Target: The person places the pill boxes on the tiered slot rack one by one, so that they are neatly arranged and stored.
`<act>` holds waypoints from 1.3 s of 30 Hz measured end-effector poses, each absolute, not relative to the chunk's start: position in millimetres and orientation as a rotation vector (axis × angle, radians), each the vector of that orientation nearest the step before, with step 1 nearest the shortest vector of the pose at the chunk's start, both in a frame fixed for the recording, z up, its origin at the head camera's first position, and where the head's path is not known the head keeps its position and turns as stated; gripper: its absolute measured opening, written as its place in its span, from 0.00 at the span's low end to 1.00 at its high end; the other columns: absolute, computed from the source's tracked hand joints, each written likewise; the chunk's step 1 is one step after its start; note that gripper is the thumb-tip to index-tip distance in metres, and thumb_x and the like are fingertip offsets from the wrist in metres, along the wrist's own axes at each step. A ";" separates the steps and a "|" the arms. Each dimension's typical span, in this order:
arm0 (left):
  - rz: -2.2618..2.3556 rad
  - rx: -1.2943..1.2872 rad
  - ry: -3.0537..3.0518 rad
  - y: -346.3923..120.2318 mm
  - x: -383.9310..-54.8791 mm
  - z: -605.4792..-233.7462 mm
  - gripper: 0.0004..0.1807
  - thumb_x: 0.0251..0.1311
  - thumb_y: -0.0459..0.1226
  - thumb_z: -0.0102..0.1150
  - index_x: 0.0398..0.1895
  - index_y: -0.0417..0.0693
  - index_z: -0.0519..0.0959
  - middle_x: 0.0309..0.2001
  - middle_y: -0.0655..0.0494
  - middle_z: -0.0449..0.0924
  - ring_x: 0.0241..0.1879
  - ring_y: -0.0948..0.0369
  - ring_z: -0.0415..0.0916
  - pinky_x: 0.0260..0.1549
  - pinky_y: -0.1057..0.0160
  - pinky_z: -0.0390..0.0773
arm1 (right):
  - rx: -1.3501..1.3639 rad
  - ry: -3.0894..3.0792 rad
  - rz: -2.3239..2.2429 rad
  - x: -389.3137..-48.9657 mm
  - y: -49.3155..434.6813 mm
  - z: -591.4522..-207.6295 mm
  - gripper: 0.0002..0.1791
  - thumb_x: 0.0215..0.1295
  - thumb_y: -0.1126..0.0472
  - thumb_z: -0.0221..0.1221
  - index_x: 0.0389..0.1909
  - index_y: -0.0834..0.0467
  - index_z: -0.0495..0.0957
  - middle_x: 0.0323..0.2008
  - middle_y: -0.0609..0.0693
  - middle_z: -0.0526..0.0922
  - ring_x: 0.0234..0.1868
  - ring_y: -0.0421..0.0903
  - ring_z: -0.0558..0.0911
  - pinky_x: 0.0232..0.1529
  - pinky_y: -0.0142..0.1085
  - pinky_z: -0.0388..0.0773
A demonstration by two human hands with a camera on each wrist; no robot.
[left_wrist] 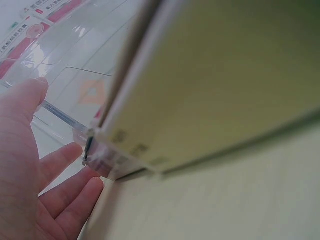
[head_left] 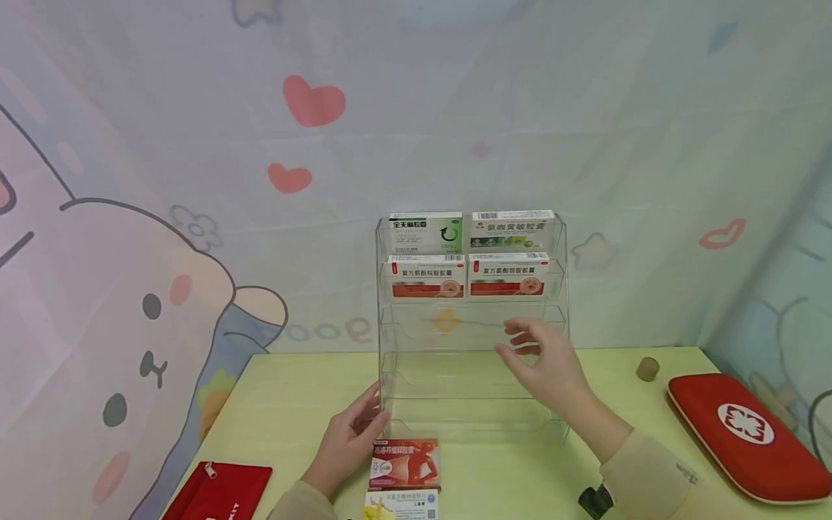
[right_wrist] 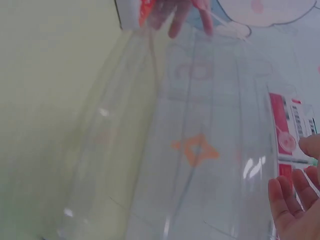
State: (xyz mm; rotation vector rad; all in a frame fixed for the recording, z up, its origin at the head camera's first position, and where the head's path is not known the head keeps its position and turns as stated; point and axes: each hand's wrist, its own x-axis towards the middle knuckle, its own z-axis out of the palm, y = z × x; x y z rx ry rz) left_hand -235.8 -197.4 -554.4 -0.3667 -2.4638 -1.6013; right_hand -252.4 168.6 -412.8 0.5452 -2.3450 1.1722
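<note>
A clear plastic display rack point(head_left: 474, 398) with stepped shelves stands on the table. Its top shelf carries a green-and-white medicine box point(head_left: 425, 235) and a white medicine box point(head_left: 511, 231). Two red-and-white medicine boxes point(head_left: 427, 278) stand side by side on the shelf below. My left hand point(head_left: 347, 444) is at the rack's lower left side, its thumb at the front and its fingers spread along the side. My right hand point(head_left: 546, 365) hovers before the middle shelves, fingers loosely bent, holding nothing. In front of the rack lie a red medicine box point(head_left: 404, 466) and a white-and-yellow box point(head_left: 401, 505).
At the front left lies a red zipped pouch point(head_left: 224, 487). A red case point(head_left: 741, 433) with a white emblem lies on the right, near a small brown cylinder point(head_left: 648, 369). A printed cloth point(head_left: 455, 87) hangs behind the table.
</note>
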 end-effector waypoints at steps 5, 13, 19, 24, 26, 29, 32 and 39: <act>-1.593 -0.372 -2.466 -198.2 -236.0 -556.2 0.33 0.78 0.46 0.67 0.83 0.69 0.71 0.66 0.48 0.88 0.56 0.60 0.91 0.56 0.68 0.87 | 0.590 -2.357 1.311 -241.2 153.1 -434.1 0.21 0.70 0.63 0.75 0.61 0.60 0.83 0.50 0.54 0.91 0.48 0.52 0.92 0.50 0.39 0.93; -1.602 -0.385 -2.467 -196.6 -236.5 -553.4 0.33 0.78 0.47 0.66 0.83 0.67 0.71 0.64 0.47 0.90 0.57 0.59 0.91 0.57 0.69 0.87 | 0.609 -2.446 1.518 -221.2 127.6 -462.3 0.23 0.71 0.59 0.75 0.63 0.57 0.82 0.51 0.50 0.91 0.47 0.41 0.91 0.52 0.35 0.91; -1.587 -0.377 -2.469 -197.1 -237.1 -553.8 0.33 0.78 0.47 0.66 0.83 0.68 0.71 0.64 0.49 0.90 0.58 0.58 0.91 0.57 0.68 0.86 | 0.689 -2.455 1.597 -213.9 114.0 -479.3 0.22 0.72 0.58 0.73 0.63 0.57 0.82 0.51 0.53 0.91 0.46 0.38 0.91 0.51 0.32 0.91; -1.579 -0.371 -2.476 -197.7 -236.5 -554.2 0.33 0.78 0.48 0.66 0.83 0.68 0.71 0.64 0.49 0.90 0.58 0.58 0.91 0.57 0.68 0.86 | 0.736 -2.460 1.675 -207.8 101.2 -498.0 0.22 0.74 0.56 0.72 0.62 0.59 0.82 0.53 0.61 0.90 0.47 0.40 0.91 0.50 0.31 0.90; -1.573 -0.373 -2.480 -197.5 -236.1 -554.2 0.33 0.78 0.48 0.66 0.83 0.67 0.71 0.64 0.49 0.90 0.58 0.58 0.91 0.57 0.67 0.87 | 0.724 -2.481 1.714 -205.5 95.3 -504.3 0.22 0.74 0.55 0.72 0.63 0.60 0.82 0.54 0.62 0.89 0.47 0.39 0.91 0.51 0.29 0.89; -1.563 -0.376 -2.482 -197.4 -235.6 -553.8 0.33 0.78 0.47 0.66 0.83 0.66 0.71 0.64 0.49 0.89 0.58 0.57 0.91 0.57 0.67 0.87 | 0.700 -2.508 1.751 -203.0 87.0 -511.1 0.24 0.74 0.53 0.73 0.63 0.60 0.82 0.55 0.61 0.89 0.48 0.39 0.90 0.52 0.27 0.88; -1.557 -0.375 -2.480 -197.4 -235.7 -553.6 0.33 0.78 0.47 0.66 0.83 0.67 0.71 0.64 0.49 0.89 0.58 0.57 0.91 0.57 0.67 0.87 | 0.686 -2.504 1.767 -201.5 80.5 -515.1 0.23 0.73 0.53 0.73 0.62 0.60 0.82 0.56 0.59 0.89 0.49 0.40 0.89 0.52 0.28 0.88; -1.574 -0.390 -2.476 -198.5 -236.2 -553.3 0.33 0.78 0.46 0.66 0.84 0.64 0.71 0.65 0.47 0.89 0.58 0.58 0.91 0.58 0.68 0.86 | 0.626 -2.551 1.738 -195.4 72.3 -522.7 0.21 0.74 0.50 0.72 0.60 0.56 0.84 0.56 0.54 0.89 0.50 0.41 0.90 0.51 0.29 0.87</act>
